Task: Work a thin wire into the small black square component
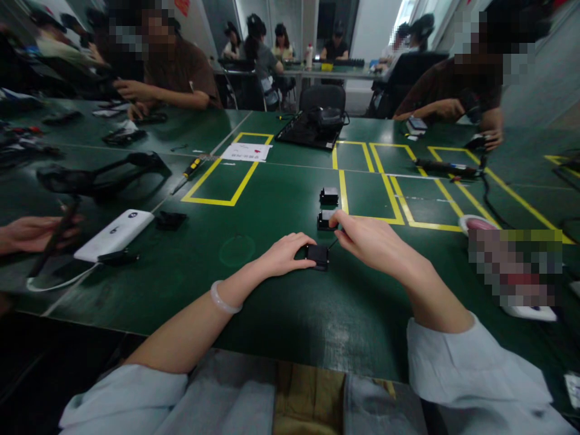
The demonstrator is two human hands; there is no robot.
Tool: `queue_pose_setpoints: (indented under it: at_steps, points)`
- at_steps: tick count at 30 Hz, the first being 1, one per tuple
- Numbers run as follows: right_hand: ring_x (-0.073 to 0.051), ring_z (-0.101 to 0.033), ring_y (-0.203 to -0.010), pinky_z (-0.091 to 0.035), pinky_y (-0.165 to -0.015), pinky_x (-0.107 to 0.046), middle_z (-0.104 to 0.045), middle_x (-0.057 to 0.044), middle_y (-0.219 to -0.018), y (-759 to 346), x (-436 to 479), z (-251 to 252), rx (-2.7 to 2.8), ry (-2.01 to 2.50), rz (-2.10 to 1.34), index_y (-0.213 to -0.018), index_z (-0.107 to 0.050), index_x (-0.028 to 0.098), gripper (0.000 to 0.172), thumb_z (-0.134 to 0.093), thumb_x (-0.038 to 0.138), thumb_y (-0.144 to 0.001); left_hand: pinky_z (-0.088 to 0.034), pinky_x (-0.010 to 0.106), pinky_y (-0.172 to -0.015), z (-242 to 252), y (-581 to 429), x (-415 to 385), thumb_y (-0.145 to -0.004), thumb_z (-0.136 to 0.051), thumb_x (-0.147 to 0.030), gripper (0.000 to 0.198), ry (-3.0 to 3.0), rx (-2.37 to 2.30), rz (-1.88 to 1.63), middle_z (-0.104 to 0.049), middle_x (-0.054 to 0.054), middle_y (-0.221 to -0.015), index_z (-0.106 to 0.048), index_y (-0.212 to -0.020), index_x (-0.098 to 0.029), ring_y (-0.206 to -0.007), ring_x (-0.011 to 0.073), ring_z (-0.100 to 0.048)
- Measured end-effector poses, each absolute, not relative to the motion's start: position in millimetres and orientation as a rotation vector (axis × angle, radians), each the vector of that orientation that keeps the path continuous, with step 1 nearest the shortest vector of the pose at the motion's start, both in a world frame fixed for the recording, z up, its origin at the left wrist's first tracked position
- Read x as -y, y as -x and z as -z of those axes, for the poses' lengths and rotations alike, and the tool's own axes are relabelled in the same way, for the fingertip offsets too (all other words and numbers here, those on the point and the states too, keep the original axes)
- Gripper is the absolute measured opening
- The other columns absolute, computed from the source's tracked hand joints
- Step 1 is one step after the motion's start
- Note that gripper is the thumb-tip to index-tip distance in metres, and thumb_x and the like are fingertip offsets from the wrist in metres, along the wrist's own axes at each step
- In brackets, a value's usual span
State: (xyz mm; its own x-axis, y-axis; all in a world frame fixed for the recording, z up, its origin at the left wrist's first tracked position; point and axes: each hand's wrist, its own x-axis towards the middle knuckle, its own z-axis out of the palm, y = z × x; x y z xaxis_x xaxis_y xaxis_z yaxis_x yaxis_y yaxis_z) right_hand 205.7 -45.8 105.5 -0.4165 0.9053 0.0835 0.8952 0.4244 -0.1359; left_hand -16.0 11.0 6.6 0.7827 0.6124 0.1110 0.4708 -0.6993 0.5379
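Note:
A small black rectangular block (318, 257) sits on the green table, gripped at its left side between the thumb and fingers of my left hand (290, 254). My right hand (369, 241) is closed in a pinch just to the block's upper right. A thin dark line runs from its fingers toward the block's right edge; what it belongs to is hidden. Beyond the block stands a black piece with a grey top (324, 219), partly covered by my right fingertips. A similar black piece (328, 195) stands just behind that one.
Yellow tape rectangles (208, 201) mark the green table (281, 314). To the left are a white power bank (114, 234), a yellow-black screwdriver (193, 169) and another person's hand (40, 237). A black tray-like panel (299, 132) lies ahead. At right is a partly blurred-out white-edged object (528, 311). Other people sit around.

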Motion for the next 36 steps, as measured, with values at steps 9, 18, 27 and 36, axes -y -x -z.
queue_pose_setpoints:
  at_steps: [9, 18, 27, 36]
  points:
    - [-0.019, -0.064, -0.073, -0.028, -0.057, -0.028, -0.07, -0.005, -0.086, -199, 46, -107, 2.492, 1.705, -0.019, -0.104, -0.054, 0.02, 0.023, -0.037, 0.032, -0.097, -0.044, 0.036, -0.088, -4, 16, -13, -0.088, -0.062, -0.05, 0.039, -2.47, -0.808, -0.393, -0.061, 0.007, -0.111, -0.058, -0.116, -0.022, -0.101, 0.0242, -0.056]
    - [-0.02, -0.065, -0.069, -0.022, -0.053, -0.028, -0.072, -0.006, -0.086, -195, 46, -107, 2.535, 1.796, 0.095, -0.109, -0.054, 0.019, 0.025, -0.034, 0.028, -0.098, -0.044, 0.036, -0.087, -5, 18, -12, -0.088, -0.062, -0.049, 0.039, -2.46, -0.803, -0.395, -0.061, 0.007, -0.111, -0.058, -0.115, -0.022, -0.101, 0.0241, -0.057]
    - [-0.018, -0.063, -0.069, -0.024, -0.054, -0.027, -0.07, -0.005, -0.085, -197, 47, -105, 2.5, 1.702, 0.018, -0.104, -0.052, 0.02, 0.02, -0.036, 0.03, -0.097, -0.044, 0.036, -0.088, -5, 17, -12, -0.088, -0.062, -0.048, 0.038, -2.467, -0.805, -0.387, -0.061, 0.007, -0.112, -0.058, -0.116, -0.022, -0.103, 0.0246, -0.056]
    - [-0.018, -0.061, -0.066, -0.024, -0.055, -0.027, -0.07, -0.005, -0.082, -198, 47, -104, 2.549, 1.666, -0.032, -0.11, -0.052, 0.019, 0.023, -0.036, 0.026, -0.096, -0.044, 0.036, -0.088, -7, 16, -12, -0.088, -0.064, -0.046, 0.038, -2.479, -0.799, -0.379, -0.061, 0.007, -0.112, -0.058, -0.116, -0.021, -0.104, 0.0243, -0.056]
